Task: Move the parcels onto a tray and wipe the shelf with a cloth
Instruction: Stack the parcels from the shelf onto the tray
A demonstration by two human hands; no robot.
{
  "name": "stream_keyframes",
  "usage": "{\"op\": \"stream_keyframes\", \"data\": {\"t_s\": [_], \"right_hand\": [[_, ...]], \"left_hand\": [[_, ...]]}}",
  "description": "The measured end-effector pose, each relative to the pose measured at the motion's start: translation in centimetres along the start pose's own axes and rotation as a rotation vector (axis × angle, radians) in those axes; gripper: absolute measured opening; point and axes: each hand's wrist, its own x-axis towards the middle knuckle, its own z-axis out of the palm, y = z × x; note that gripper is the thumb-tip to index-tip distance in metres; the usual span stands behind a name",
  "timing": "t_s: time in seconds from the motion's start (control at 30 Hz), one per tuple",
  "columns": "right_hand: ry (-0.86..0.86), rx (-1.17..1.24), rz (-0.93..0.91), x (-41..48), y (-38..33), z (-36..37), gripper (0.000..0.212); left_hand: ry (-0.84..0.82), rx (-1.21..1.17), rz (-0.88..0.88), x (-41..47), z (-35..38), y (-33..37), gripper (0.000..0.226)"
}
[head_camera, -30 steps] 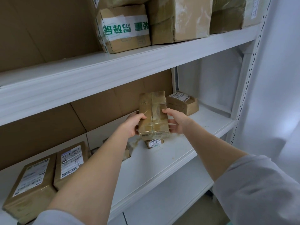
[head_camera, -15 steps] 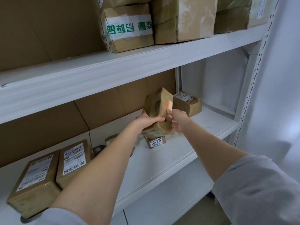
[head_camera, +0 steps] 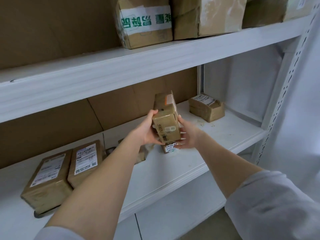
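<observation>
while left hand [head_camera: 147,131] and right hand [head_camera: 189,135] are clasping a parcel [head_camera: 166,125],
a "3311" label [head_camera: 170,149] is showing below, open shelf [head_camera: 225,135] lying rightward.

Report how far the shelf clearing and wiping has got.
Done: nothing certain; no tray or cloth is plainly in view. In hand: the left hand and right hand grip a taped parcel, lifted off the middle shelf. Left: the small labelled parcel beneath it, the back-right parcel, two left-end parcels, then wiping the specks.
</observation>
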Motion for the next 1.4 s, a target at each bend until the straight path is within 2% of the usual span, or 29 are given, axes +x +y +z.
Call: {"op": "stream_keyframes", "data": {"t_s": [0.1,0.17,0.23,0.3,0.43,0.5,0.57,0.6,0.73,0.87,0.93,1.0,1.13,1.23,1.4], "right_hand": [[-0.148,0.080,0.033,0.2,0.4,0.9,0.058],[-0.183,0.108,0.050,0.3,0.6,1.7,0.062],[-0.193,0.148,0.061,0.5,0.8,2.6,0.066],[-0.182,0.184,0.032,0.5,0.9,3.5,0.057],[-0.099,0.167,-0.040,0.3,1.2,5.3,0.028],[-0.108,0.130,-0.056,0.2,1.5,6.7,0.030],[-0.110,0.077,-0.073,0.5,2.0,8.1,0.031],[-0.103,0.038,-0.081,0.5,2.2,8.9,0.031],[-0.065,-0.072,-0.106,0.6,3.0,11.7,0.042],[-0.013,-0.127,-0.138,0.5,4.0,14.3,0.037],[-0.037,-0.138,-0.142,0.3,4.6,16.1,0.032],[-0.079,-0.142,-0.156,-0.1,5.2,18.4,0.025],[-0.161,-0.161,-0.154,-0.8,6.5,22.8,0.043],[-0.226,-0.222,-0.142,-1.2,7.7,26.1,0.046],[-0.244,-0.325,-0.141,-2.1,9.4,30.9,0.042]], "left_hand": [[-0.019,-0.015,0.012,-1.4,-0.6,-0.2,0.065],[0.048,0.042,0.061,-2.2,-1.0,-0.3,0.060],[0.187,0.090,0.145,-2.6,-1.6,-0.3,0.047],[0.372,0.180,0.243,-2.9,-2.5,-0.4,0.039],[0.607,0.327,0.408,-4.2,-4.2,-0.5,0.053],[0.645,0.330,0.385,-4.6,-5.5,-0.2,0.055],[0.626,0.324,0.322,-5.0,-6.7,-0.1,0.067],[0.603,0.337,0.310,-5.3,-7.2,-0.1,0.067],[0.619,0.422,0.332,-6.3,-9.5,0.0,0.036],[0.692,0.482,0.276,-8.1,-12.4,0.3,0.023],[0.730,0.492,0.262,-9.1,-14.2,0.5,0.025],[0.765,0.482,0.249,-10.2,-16.0,0.8,0.037],[0.855,0.509,0.246,-12.0,-19.6,0.9,0.054],[0.927,0.530,0.231,-13.9,-22.6,0.7,0.046],[1.052,0.641,0.185,-16.5,-26.6,0.3,0.039]]}}
